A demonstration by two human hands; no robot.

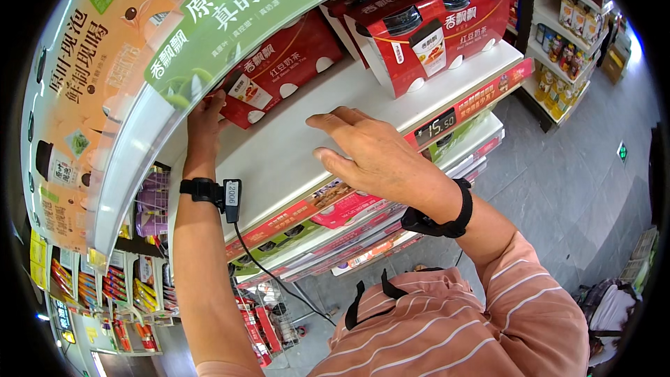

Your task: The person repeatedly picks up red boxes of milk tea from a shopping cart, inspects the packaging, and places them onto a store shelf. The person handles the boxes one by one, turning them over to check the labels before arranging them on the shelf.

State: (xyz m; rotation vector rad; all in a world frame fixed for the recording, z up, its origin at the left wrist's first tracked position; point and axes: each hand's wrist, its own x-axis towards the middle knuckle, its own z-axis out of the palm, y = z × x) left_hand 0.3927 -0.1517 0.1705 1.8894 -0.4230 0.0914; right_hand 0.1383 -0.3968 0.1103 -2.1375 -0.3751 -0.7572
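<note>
My left hand (208,115) grips the near left corner of a red milk tea multipack (285,65), which stands towards the back of a white shelf (272,157). The shelf above partly hides that pack. Over the shelf's front part, my right hand (361,149) is held with its fingers apart and nothing in it. To its upper right, another red milk tea multipack (437,31) sits near the shelf's front edge, with more red packs behind it. Dark lids show through the holes in its top.
A price strip (434,128) runs along the shelf's front edge. Above the left side hangs an upper shelf with a green and orange printed banner (235,15). Stocked shelves (568,36) stand across the grey tiled floor (565,167). A cable (277,280) trails from my left wristband.
</note>
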